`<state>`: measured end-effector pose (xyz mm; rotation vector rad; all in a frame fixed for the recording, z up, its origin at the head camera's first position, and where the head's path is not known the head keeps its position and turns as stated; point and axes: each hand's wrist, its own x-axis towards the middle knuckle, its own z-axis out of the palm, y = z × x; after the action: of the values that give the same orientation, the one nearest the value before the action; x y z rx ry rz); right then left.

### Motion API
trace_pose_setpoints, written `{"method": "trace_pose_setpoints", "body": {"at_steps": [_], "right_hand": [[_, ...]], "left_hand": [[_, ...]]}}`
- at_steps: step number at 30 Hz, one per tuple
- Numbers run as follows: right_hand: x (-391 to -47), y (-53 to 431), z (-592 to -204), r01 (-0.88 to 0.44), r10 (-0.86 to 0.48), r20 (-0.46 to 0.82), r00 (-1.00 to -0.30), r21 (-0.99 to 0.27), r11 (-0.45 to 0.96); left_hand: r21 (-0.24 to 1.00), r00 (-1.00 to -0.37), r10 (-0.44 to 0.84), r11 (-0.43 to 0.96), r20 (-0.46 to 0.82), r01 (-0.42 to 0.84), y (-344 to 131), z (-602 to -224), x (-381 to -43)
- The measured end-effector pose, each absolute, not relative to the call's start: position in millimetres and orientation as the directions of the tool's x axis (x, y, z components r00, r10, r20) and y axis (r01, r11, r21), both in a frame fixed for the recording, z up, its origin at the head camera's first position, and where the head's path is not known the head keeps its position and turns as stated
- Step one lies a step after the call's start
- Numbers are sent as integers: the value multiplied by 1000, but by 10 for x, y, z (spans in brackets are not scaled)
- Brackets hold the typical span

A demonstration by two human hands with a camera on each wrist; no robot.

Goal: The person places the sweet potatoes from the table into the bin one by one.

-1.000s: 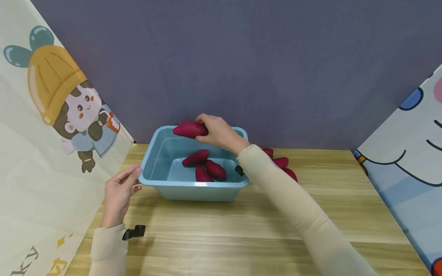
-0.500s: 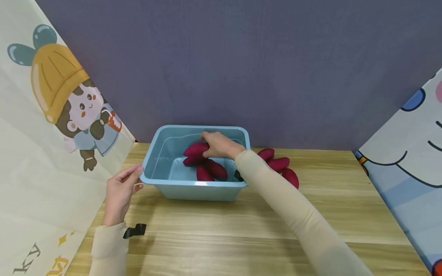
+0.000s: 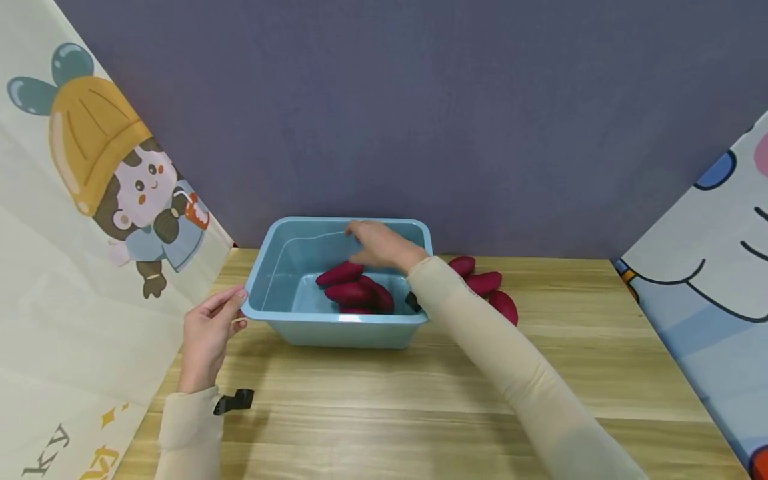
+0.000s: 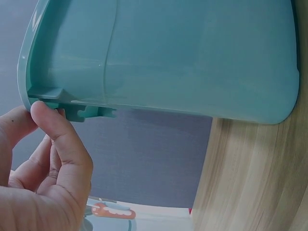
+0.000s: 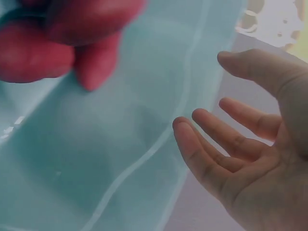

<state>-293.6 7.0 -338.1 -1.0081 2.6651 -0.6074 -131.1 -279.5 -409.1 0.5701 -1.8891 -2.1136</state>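
A blue plastic basin (image 3: 348, 335) stands on the wooden table against the back wall. Several dark red sweet potatoes (image 3: 351, 293) lie piled inside it. My left hand (image 3: 207, 333) pinches the basin's left front rim between thumb and forefinger; the left wrist view shows the thumb (image 4: 60, 127) on the rim. Over the basin's back right part hovers my right hand (image 3: 381, 245), holding nothing. In the right wrist view its fingers (image 5: 231, 139) are spread and apart from the sweet potatoes (image 5: 91, 24).
Three more sweet potatoes (image 3: 483, 283) lie on the table (image 3: 384, 413) right of the basin, partly behind my right sleeve (image 3: 510, 360). A dark wall (image 3: 420, 120) rises behind, and printed cloths stand at left (image 3: 48, 287) and right (image 3: 720, 280).
My right hand lowered a sweet potato into the basin and let go of it. It now lies on the others near the front, and the hand has lifted slightly. The left hand stays at the rim.
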Motion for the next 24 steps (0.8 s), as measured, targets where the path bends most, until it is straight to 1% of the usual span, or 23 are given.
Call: {"method": "trace_pose_setpoints", "body": {"at_steps": [6,11,14,17,24], "right_hand": [[-2803,152,-3057,-594,-666,29,-745,-484,643],[-2654,303,-2889,-614,-653,94,-752,-461,641],[-2578,439,-2884,-620,-645,122,-755,-454,640],[-2497,620,-2927,-605,-614,151,-775,-458,652],[-2289,1136,-3142,-531,-478,242,-844,-495,687]], "left_hand": [[988,-890,-441,-145,-118,-59,-2794,-4086,-1321],[988,-891,-438,-146,-118,-59,-2789,-4079,-1320],[986,-890,-438,-151,-129,-68,-2791,-4075,-1315],[986,-888,-441,-149,-133,-74,-2792,-4076,-1313],[985,-886,-446,-159,-128,-62,-2788,-4086,-1306]]}}
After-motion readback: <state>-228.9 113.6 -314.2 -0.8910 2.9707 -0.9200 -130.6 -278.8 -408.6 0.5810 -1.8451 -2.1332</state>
